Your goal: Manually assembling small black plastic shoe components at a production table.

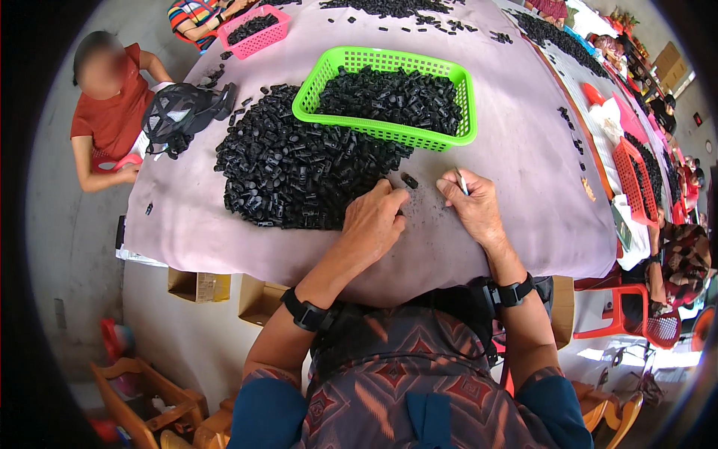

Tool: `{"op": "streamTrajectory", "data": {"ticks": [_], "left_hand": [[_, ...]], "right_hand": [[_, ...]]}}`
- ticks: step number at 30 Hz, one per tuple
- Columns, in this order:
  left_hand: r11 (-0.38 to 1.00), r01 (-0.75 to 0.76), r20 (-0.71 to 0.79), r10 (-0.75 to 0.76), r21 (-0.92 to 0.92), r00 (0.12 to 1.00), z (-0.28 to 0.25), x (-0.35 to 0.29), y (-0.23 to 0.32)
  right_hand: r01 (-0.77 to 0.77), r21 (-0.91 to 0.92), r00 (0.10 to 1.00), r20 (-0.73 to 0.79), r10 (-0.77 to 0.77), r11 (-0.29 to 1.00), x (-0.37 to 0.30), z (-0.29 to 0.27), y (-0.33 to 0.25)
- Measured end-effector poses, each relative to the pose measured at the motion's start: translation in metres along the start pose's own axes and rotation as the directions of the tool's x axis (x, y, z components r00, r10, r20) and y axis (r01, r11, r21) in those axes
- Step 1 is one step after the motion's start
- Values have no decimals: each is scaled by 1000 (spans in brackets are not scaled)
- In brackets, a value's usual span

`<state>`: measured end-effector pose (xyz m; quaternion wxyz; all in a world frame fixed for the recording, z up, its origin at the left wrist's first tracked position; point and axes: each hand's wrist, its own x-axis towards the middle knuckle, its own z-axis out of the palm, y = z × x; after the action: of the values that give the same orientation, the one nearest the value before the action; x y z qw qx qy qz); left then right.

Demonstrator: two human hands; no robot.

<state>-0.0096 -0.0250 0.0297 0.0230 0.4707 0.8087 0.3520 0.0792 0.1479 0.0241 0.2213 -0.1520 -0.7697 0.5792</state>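
Observation:
A heap of small black plastic pieces [292,165] lies on the cloth-covered table. At its right edge is my left hand [376,215], fingers curled in a pinch, with a dark bit showing at the fingertips that looks like one of these pieces. My right hand [475,206] is closed around a slim, pale, blade-like tool [462,182] pointing up between thumb and fingers. One loose black piece [409,180] rests between the two hands, with dark crumbs scattered near it. Behind the heap, a bright green basket [467,105] holds many more black pieces.
A pink basket [278,31] of black pieces stands at the far left. Near the left edge, a dark cap [183,108] lies by a person in red [112,112]. Other people sit along tables at right, near a red basket [634,183] and a red chair [617,318].

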Motion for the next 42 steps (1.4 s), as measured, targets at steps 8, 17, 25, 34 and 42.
{"op": "streamTrajectory", "data": {"ticks": [8,17,25,34,42], "left_hand": [[891,-3,-36,-15,-454,999,10,6,2],[-118,358,376,-200,-926,905,14,9,4],[-217,347,383,-155,-912,911,18,9,3],[-162,366,393,-187,-916,900,16,9,4],[-163,447,471,-164,-879,867,13,9,6]], "right_hand": [[31,-10,999,24,-31,999,-6,3,-10],[153,62,960,226,-163,986,-19,12,-33],[152,-14,974,170,-148,988,-19,12,-34],[145,129,980,117,-160,981,-15,10,-25],[8,203,990,140,-37,979,-17,5,-37]]}}
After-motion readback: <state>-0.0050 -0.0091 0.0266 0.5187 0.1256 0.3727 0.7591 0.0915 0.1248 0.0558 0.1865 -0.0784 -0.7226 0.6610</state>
